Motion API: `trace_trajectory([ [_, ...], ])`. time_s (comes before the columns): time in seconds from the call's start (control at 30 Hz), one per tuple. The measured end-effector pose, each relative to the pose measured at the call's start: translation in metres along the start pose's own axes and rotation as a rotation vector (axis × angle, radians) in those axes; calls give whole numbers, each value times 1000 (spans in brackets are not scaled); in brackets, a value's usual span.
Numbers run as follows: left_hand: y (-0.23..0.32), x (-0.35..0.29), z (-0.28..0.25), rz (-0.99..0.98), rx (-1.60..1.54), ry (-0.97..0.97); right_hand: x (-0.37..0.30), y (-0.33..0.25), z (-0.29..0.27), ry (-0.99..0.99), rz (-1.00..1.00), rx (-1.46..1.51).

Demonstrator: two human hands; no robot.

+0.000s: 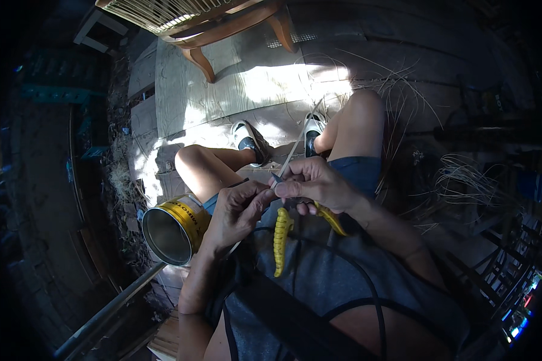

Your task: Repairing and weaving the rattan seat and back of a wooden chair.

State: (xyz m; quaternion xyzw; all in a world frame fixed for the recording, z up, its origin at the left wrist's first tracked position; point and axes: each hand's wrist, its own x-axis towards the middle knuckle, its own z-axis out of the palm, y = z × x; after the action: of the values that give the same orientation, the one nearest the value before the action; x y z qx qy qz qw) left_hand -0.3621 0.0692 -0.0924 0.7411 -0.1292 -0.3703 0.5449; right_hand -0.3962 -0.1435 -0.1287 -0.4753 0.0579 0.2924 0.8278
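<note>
Both my hands meet in front of my lap. My left hand (241,207) is closed, pinching a thin pale strip (295,144), which looks like cane. The strip slants from near my right shoe through the hands and reappears beside my left wrist. My right hand (313,185) is closed around pliers (280,243) with yellow ribbed handles. One handle hangs down between the hands; the other sticks out below the right palm. The dark tip of the tool shows by the thumb, close to the strip. My fingers partly hide the jaws, so their grip on the strip is unclear.
A yellow bucket (190,222) lies tipped beside my left knee, its mouth toward me. Ahead stands a wooden chair (223,33) with curved legs. Loose thin strips (467,180) tangle at the right. A pole (111,310) slants at lower left.
</note>
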Motion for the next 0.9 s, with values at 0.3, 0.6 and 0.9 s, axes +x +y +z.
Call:
trace_trajectory([
  [0.3, 1, -20, -1, 191, 265, 8, -3, 6, 15, 9, -23, 21],
  [0.6, -1, -65, -20, 284, 412, 17, 0, -1, -1, 96, -67, 57],
  [0.9, -4, -83, -31, 169, 297, 23, -3, -27, -52, 233, -197, 72],
])
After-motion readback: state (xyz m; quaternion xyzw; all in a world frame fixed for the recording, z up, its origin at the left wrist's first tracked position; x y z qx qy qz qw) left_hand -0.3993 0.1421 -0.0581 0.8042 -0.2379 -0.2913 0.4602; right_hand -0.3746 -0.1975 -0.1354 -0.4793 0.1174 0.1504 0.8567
